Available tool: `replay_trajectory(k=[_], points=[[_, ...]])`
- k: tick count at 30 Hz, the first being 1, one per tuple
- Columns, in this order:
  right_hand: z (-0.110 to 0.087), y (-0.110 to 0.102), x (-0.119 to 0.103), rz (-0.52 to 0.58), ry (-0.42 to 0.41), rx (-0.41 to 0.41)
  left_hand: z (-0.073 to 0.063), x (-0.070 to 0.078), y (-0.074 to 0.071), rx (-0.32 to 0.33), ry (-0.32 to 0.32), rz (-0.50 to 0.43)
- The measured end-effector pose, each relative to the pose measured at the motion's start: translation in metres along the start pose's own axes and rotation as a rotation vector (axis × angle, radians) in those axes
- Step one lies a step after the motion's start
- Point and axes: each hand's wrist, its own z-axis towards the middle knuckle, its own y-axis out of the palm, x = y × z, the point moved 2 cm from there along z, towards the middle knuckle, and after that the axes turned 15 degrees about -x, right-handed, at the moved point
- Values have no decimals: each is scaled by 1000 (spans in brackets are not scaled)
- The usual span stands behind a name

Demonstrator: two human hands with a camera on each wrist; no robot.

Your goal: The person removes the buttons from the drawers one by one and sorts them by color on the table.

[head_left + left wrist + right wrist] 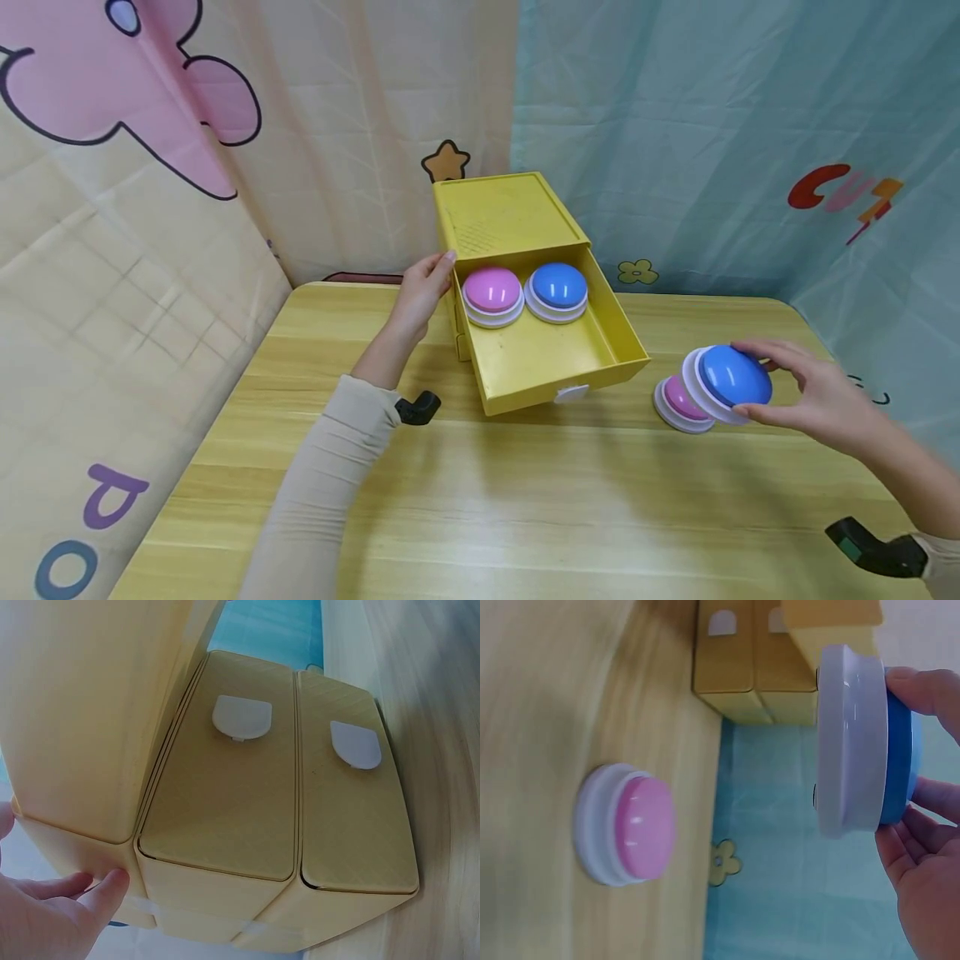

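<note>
My right hand (825,400) grips a blue push button (733,377) with a white base, thumb and fingers at its sides, raised off the table. In the right wrist view that blue button (870,742) is seen edge-on. Lower down, a pink push button (643,825) sits on the table, partly hidden in the head view. My left hand (417,296) touches the left side of a yellow drawer cabinet (510,215), near the top front corner. Its top drawer (551,358) is pulled out and holds a pink button (492,292) and a blue button (558,289) side by side.
Two lower drawers, a middle one (221,787) and a bottom one (356,817), are closed and have white tab handles. The wooden table (510,517) runs back to a printed curtain (675,125). Another curtain (127,292) hangs at the left.
</note>
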Motion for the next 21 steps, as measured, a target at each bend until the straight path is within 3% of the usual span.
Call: replay_trajectory(k=[4, 9, 21], points=[[-14, 14, 13, -8, 60, 1, 1, -1, 0, 0, 4, -3], [-29, 31, 26, -2, 102, -58, 2, -2, 0, 1, -1, -3], [-50, 74, 44, 54, 58, -167, 2, -2, 0, -3, -7, -6]])
